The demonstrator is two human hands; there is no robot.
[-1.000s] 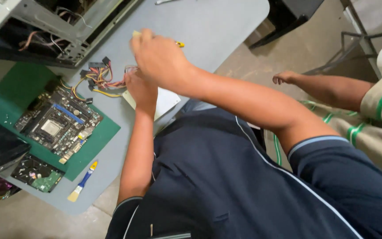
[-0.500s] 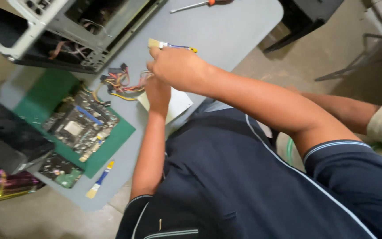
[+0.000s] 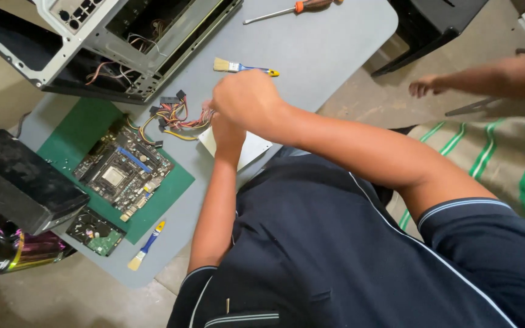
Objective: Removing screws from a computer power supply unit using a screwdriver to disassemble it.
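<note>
Fingers of my right hand [image 3: 247, 97] are curled down over the white power supply box [image 3: 251, 150]; can't tell from this angle whether they grip anything. Left hand [image 3: 226, 130] sits under it, touching the box's top edge, its fingers hidden. Box lies flat at the counter [image 3: 323, 42] near edge, right beneath both hands, left one nearer. Its cable bundle [image 3: 174, 115] fans out to the left toward the motherboard [image 3: 123, 173] on the green mat [image 3: 74, 130], long axis running roughly left-right. Small brush [image 3: 244, 67] lies just beyond my right knuckles.
</note>
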